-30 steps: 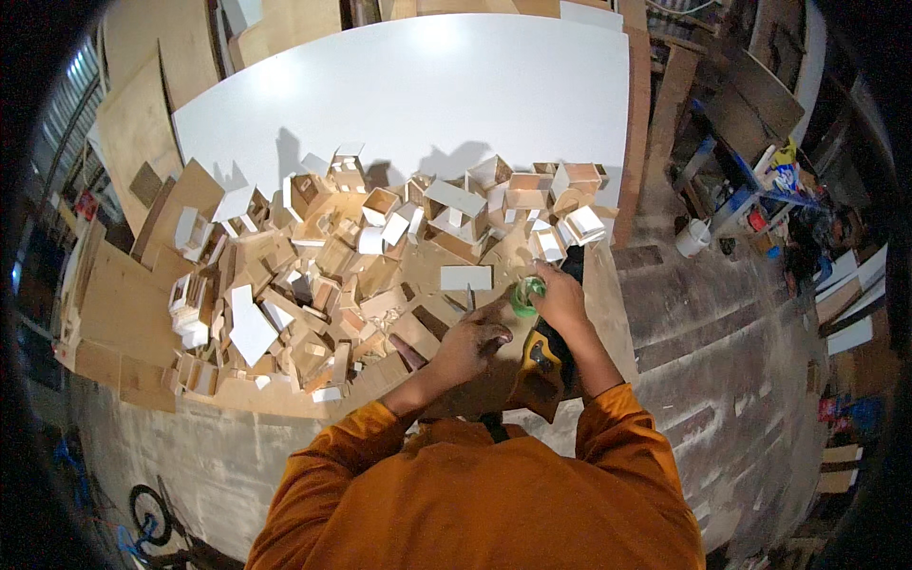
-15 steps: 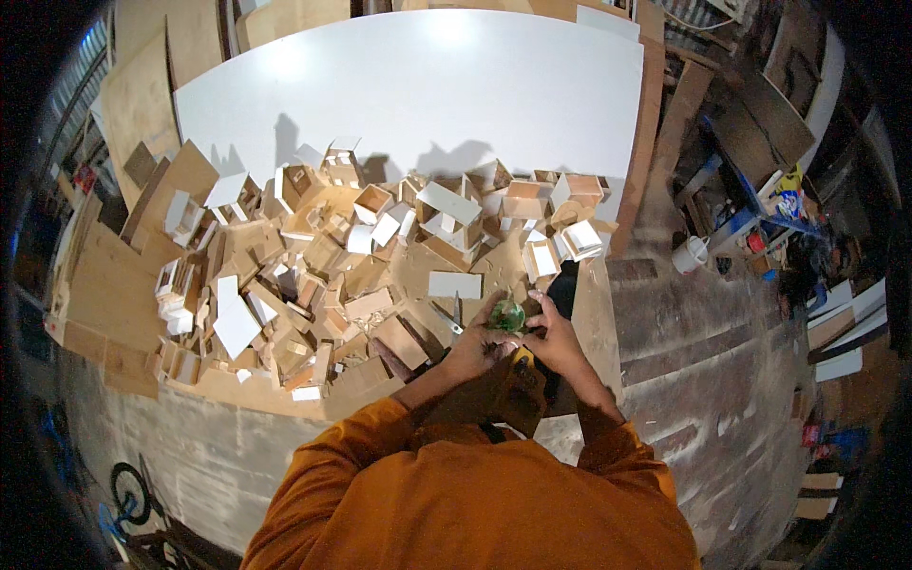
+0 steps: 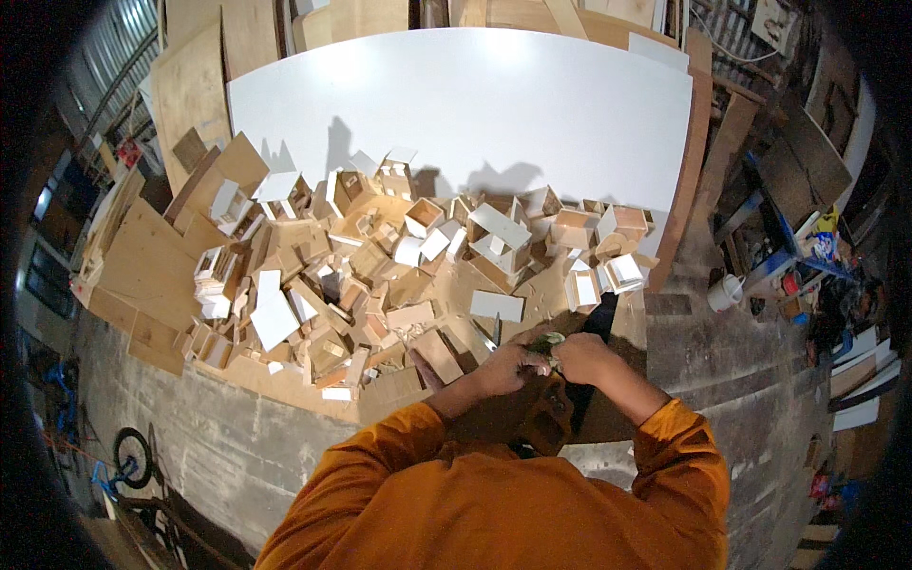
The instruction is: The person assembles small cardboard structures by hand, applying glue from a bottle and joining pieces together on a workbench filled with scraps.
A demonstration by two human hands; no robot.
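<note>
The left hand and the right hand are meeting nearer the person than the white rectangular piece and a little to its right; both are grasping a small green thing by their fingertips, which are hiding most of its shape. Just beyond the hands, a pointed metal tool is lying by the near edge of the white rectangular piece. A tool with a yellow-and-black handle is resting nearer the person than that piece, to its right, partly behind the hands. To the piece's left, many wooden offcuts are covering much of the counter, and beyond it small box-like models are standing or leaning in a crowded band. Farther beyond the piece, a large white panel is spreading. Well to its right, a white bucket is standing on the floor.
</note>
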